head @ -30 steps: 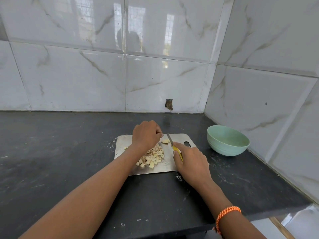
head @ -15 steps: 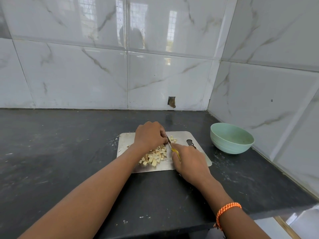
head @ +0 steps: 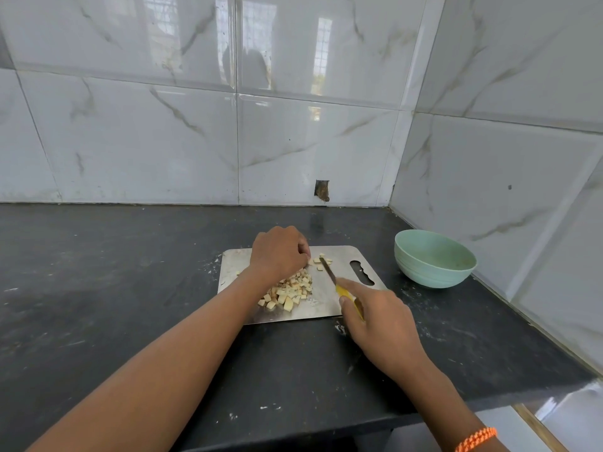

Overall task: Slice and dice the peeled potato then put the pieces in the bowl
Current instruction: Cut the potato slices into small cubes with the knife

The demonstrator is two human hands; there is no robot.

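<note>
Fingers of the left hand (head: 278,252) were curled down onto the cutting board (head: 346,259), knuckles up; the tips were hidden under the hand, so whether they pinched a potato remnant could not be told. Right hand (head: 380,324) gripped the yellow handle of the knife (head: 339,283), index finger laid along the top, the other fingers wrapped round it. Most of the handle was covered by that hand; only a short yellow stretch and the dark blade showed. Blade pointed toward the far edge of the board, tip among a few loose potato pieces (head: 321,261) just right of the left fingertips.

Main pile of diced potato (head: 290,290) lay mid-board, toward its near edge, partly hidden behind the left wrist and just left of the blade. Exact count not readable.

Board sat on the dark bench (head: 114,288), toward its right far corner. Green bowl (head: 434,259) stood right of the board, apart from it, close to the right wall; inside looked bare, though the near inner wall was out of sight. Orange bracelet (head: 476,438) on the right wrist, cut off at the frame bottom.
</note>
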